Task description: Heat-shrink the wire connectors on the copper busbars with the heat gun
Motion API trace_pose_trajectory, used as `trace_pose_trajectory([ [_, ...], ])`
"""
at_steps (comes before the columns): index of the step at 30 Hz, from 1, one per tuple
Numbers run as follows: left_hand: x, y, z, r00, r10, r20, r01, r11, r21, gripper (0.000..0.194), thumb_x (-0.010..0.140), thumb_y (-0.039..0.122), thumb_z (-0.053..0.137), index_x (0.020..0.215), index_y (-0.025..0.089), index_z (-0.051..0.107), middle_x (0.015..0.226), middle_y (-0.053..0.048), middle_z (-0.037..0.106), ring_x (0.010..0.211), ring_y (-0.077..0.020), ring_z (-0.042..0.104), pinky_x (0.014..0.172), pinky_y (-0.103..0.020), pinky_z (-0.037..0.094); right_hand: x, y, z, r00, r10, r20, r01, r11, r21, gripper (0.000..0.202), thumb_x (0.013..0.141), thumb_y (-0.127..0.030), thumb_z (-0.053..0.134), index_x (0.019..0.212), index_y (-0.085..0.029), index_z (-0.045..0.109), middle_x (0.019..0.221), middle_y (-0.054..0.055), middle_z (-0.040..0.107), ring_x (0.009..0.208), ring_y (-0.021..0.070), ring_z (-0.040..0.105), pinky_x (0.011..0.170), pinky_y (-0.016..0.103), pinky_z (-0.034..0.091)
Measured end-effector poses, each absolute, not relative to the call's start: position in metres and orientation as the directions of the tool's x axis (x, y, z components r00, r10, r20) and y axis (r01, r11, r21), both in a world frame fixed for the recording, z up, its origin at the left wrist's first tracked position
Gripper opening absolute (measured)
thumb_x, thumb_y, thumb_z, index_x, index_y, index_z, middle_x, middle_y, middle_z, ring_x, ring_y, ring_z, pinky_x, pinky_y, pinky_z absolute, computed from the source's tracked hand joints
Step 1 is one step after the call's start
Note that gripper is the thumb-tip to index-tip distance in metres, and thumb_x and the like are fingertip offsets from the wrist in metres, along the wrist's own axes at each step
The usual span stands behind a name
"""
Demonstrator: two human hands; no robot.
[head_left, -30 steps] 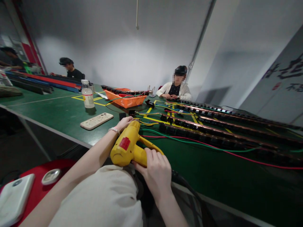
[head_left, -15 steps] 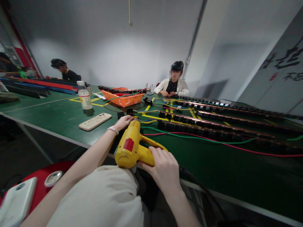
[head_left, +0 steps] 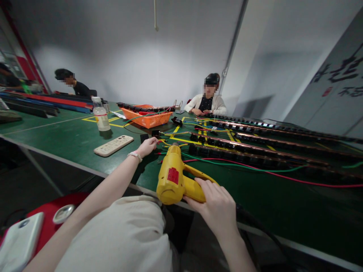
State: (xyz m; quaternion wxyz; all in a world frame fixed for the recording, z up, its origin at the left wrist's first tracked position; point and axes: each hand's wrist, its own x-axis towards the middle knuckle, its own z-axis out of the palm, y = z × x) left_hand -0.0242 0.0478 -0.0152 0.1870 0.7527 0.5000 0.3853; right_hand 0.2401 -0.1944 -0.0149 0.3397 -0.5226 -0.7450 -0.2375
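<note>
My right hand (head_left: pixel 217 202) grips the handle of a yellow heat gun (head_left: pixel 171 175) with a red label. Its nozzle points away from me, toward the wires at the ends of the long black strips. My left hand (head_left: pixel 147 146) is closed in a pinch on thin wires (head_left: pixel 162 141) with red and yellow parts, left of the nozzle. Just beyond those fingers sit small black connectors (head_left: pixel 155 133). A long black strip (head_left: pixel 241 155) with copper-coloured edges lies to the right, and a green wire (head_left: pixel 227 164) runs in front of it.
An orange basket (head_left: pixel 147 121) holding black strips stands beyond my left hand. A bottle (head_left: pixel 101 115) and a beige phone (head_left: pixel 113 145) are on the green table (head_left: pixel 70 139) to the left. One person (head_left: pixel 208 100) sits across the table, another (head_left: pixel 79 87) farther left.
My right hand has moved the heat gun to the right, away from my left hand. The left hand stays almost in place, with the wires at its fingertips now more visible.
</note>
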Motion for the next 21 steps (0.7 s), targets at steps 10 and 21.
trace_pose_trajectory([
  [10,-0.026,0.049,-0.016,0.218,0.898,0.381,0.630,-0.428,0.648,0.033,0.085,0.044,0.035,0.082,0.018,0.054,0.056,0.003,0.049,0.051,-0.0113,0.043,0.051,-0.023,0.034,0.262,-0.196,-0.011,-0.173,0.648,0.742,0.965,0.262,-0.003,0.045,0.077,-0.059,0.056,0.098,-0.020,0.060,0.088,0.001,0.066,0.079,0.0164,0.060,0.072,0.027,0.034],
  [21,-0.026,0.047,-0.015,0.222,0.893,0.392,0.661,-0.433,0.612,0.032,0.085,0.043,0.037,0.078,0.018,0.056,0.059,0.001,0.054,0.054,-0.0129,0.047,0.054,-0.024,0.036,0.264,-0.198,-0.009,-0.149,0.646,0.749,0.981,0.192,0.030,0.042,0.076,-0.056,0.057,0.096,-0.020,0.061,0.083,0.000,0.066,0.072,0.0151,0.058,0.068,0.027,0.034],
])
